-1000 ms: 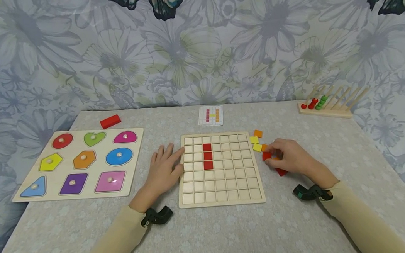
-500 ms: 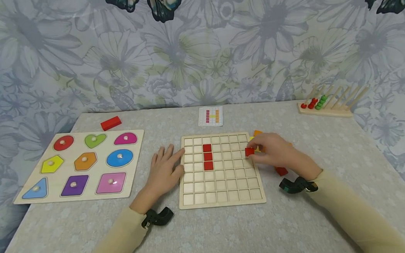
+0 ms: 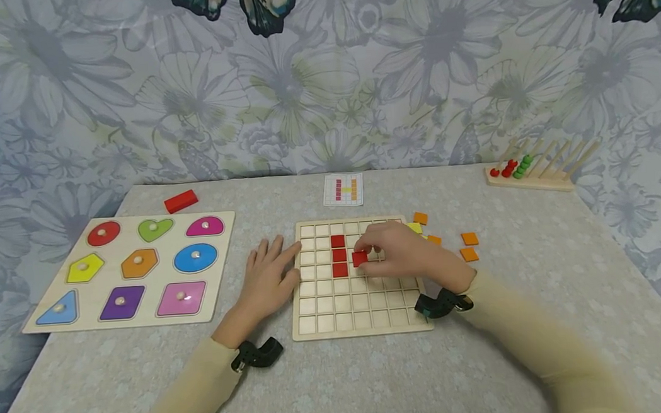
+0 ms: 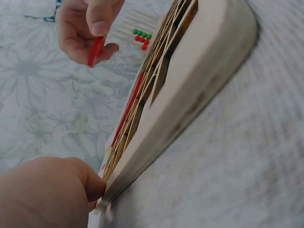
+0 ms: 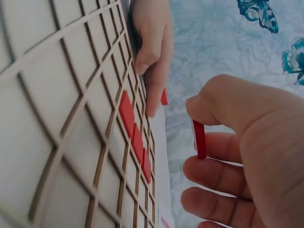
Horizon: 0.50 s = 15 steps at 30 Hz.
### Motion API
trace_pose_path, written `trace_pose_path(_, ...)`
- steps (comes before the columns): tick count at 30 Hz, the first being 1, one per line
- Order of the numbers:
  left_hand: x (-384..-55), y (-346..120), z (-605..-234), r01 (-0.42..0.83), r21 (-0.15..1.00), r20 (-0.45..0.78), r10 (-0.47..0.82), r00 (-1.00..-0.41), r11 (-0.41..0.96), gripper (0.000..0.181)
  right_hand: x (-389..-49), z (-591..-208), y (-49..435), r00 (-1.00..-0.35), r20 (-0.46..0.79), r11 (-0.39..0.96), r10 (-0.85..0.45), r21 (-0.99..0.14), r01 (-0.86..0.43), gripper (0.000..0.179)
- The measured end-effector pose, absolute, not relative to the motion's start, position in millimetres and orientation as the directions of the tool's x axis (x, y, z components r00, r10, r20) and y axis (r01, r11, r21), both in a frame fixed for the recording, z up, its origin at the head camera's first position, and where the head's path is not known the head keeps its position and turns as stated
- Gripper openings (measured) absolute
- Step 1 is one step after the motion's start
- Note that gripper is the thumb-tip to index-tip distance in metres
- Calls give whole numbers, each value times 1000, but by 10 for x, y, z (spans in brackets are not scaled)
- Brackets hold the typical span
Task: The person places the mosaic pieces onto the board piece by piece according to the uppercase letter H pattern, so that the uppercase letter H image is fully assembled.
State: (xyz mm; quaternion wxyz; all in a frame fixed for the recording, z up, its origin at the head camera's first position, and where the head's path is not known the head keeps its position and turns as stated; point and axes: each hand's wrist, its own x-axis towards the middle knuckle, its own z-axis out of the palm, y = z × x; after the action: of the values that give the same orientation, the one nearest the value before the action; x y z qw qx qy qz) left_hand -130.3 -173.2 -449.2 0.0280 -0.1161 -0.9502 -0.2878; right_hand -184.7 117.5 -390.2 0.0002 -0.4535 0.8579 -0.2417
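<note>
My right hand [image 3: 396, 251] pinches a red square tile [image 3: 359, 259] between thumb and fingertips, above the wooden grid board [image 3: 362, 321]. In the right wrist view that tile [image 5: 199, 138] is seen edge-on, clear of the board. Three red tiles [image 3: 339, 255] lie in a column in the board's cells, to the left of the held one. My left hand [image 3: 268, 278] rests with fingers spread at the board's left edge, index finger and thumb touching it. Orange tiles [image 3: 469, 239] and yellow tiles [image 3: 414, 228] lie on the table right of the board, some partly hidden by my right hand.
Behind the board lies a small pattern card [image 3: 343, 190] with coloured squares. A knobbed shape puzzle [image 3: 165, 292] takes up the left side, with a red block [image 3: 180, 202] behind it. A wooden peg stand with beads [image 3: 530, 183] stands at the back right.
My right hand has taken a red tile from the loose tiles at the right and carried it left over the board. The left hand stays in place.
</note>
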Motion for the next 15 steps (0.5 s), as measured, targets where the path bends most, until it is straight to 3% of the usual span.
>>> trace_pose_path(15, -1301, -1734, -4489, 235, 548, 119, 203, -972, 803, 56, -1794, -3933, 849, -561, 231, 448, -795, -399, -800, 19)
